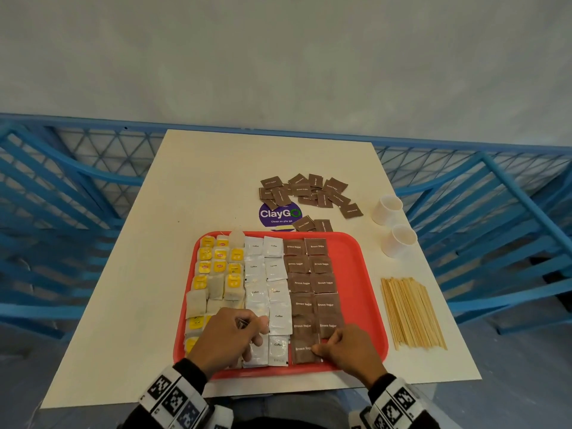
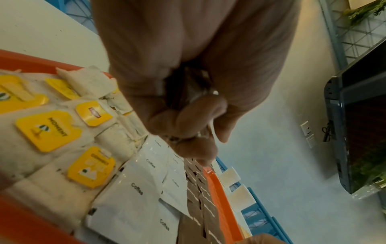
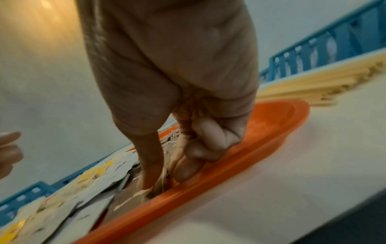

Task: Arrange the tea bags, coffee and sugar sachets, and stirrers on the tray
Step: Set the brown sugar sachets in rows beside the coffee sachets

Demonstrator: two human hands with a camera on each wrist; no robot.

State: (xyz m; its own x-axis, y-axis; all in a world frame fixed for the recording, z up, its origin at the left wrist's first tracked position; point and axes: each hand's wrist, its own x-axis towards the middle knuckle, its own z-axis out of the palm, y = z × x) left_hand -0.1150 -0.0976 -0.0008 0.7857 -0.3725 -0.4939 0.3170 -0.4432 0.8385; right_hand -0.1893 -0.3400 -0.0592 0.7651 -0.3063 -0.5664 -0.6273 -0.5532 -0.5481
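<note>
A red tray [image 1: 362,267] holds columns of tea bags [image 1: 216,274] with yellow tags, white coffee sachets [image 1: 269,289] and brown sugar sachets [image 1: 312,283]. My right hand [image 1: 322,346] pinches the right edge of the nearest brown sugar sachet [image 1: 303,351] at the tray's front; in the right wrist view its thumb and forefinger [image 3: 150,173] press on that sachet [image 3: 129,198]. My left hand [image 1: 257,332] hovers over the near coffee sachets, fingers curled round a few thin sachets [image 2: 189,92] seen edge-on. More brown sugar sachets [image 1: 306,193] lie loose behind the tray.
Wooden stirrers [image 1: 411,314] lie in a bundle on the table right of the tray. Two white cups [image 1: 387,209] [image 1: 399,244] stand at the table's right edge. A purple sticker [image 1: 278,215] marks the tabletop. Blue chairs [image 1: 495,230] flank the table.
</note>
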